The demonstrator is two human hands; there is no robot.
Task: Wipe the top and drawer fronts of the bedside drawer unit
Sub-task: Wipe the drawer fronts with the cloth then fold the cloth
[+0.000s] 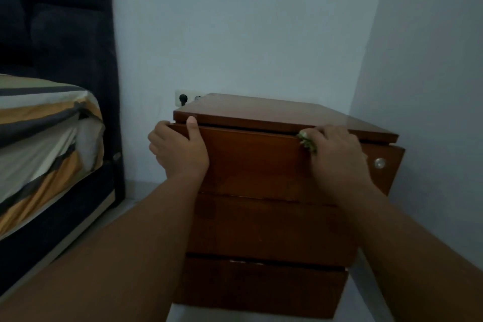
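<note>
A brown wooden bedside drawer unit [264, 230] with three drawer fronts stands in the corner. Its bare top [274, 112] shines a little. My left hand [180, 149] grips the left end of the top drawer front [251, 157], thumb over its upper edge. My right hand [337, 154] presses a small crumpled greenish cloth [307, 140] against the same drawer front near its upper right edge. Most of the cloth is hidden under my fingers. The top drawer stands slightly out from the unit.
A bed [44, 138] with striped sheets and a dark headboard [65, 21] stands close on the left. A wall socket [184, 99] with a black plug sits behind the unit. A wall [431, 86] runs along the right side. A round silver knob [380, 163] is on the unit's right side.
</note>
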